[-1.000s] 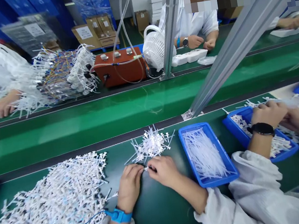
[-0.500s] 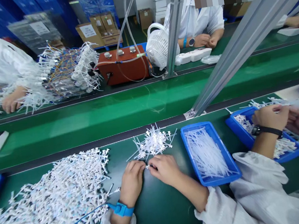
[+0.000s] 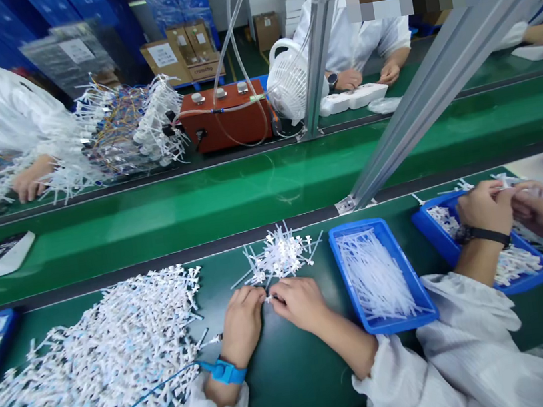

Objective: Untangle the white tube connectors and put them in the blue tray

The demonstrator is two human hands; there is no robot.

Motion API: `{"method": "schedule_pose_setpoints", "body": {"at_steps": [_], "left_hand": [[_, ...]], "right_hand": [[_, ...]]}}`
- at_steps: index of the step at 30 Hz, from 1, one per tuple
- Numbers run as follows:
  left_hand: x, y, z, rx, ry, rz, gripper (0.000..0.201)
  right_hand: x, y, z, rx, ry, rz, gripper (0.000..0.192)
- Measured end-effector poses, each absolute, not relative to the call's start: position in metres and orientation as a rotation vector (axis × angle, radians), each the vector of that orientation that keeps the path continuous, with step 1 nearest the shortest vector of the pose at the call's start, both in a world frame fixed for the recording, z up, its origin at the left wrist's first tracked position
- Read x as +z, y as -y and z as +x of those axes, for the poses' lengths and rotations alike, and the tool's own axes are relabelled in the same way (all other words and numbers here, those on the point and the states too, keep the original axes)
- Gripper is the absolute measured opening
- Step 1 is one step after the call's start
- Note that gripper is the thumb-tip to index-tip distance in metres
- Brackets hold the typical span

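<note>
On green bench: left hand (image 3: 242, 322), right hand (image 3: 299, 302) grips pinching small white part (image 3: 268, 297) (labels unreadable).

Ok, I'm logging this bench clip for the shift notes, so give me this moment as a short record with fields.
setting: dark green bench beside a green conveyor belt
left hand: left hand, fingertips meeting the right hand's on a small white part
right hand: right hand, pinching the same part
nearest stock: small pile of white parts just beyond the hands
left of hands: large heap of white parts
right of hands: blue tray of thin white tubes
neighbour: a co-worker's hands over another blue tray
</note>
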State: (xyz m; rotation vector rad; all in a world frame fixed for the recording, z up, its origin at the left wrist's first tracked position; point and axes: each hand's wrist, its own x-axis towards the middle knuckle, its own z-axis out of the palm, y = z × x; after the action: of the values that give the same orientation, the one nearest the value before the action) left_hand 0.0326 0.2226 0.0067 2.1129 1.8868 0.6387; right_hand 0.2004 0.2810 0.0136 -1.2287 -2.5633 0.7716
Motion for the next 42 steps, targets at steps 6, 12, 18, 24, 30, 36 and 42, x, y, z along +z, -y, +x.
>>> {"method": "schedule_pose_setpoints", "body": {"at_steps": [6,12,18,24,30,36,42], "left_hand": [[0.0041,-0.2228,0.0328,0.598,-1.876,2.102,0.024],[-0.0004,-0.2212,0.033,0.57,-1.895,2.091,0.023],[-0.0004,-0.219,0.0356,0.499,-1.931,2.162,0.02],[0.003,-0.2191,0.0336,0.408,-1.876,2.239,0.02],[-0.0006,-0.2166,0.0275,0.536,-1.986,2.142,0.021],[0.001,-0.2191,0.0289,0.508,-1.989,2.108,0.023],[0.0037,-0.2223,0.0333,0.386,-2.021,2.156,0.02]], "right_hand": [[0.0144,-0.2803,0.1996,0.746,2.56,-1.264,0.014],[0.0161,-0.2801,0.1996,0.742,2.57,-1.285,0.015],[0.0133,-0.2799,0.1975,0.721,2.567,-1.299,0.014],[0.014,-0.2799,0.1985,0.697,2.565,-1.277,0.013],[0.0165,-0.2802,0.1989,0.706,2.551,-1.27,0.016],[0.0168,-0.2813,0.198,0.698,2.558,-1.286,0.014],[0.0183,-0.2812,0.1978,0.701,2.581,-1.297,0.015]]}}
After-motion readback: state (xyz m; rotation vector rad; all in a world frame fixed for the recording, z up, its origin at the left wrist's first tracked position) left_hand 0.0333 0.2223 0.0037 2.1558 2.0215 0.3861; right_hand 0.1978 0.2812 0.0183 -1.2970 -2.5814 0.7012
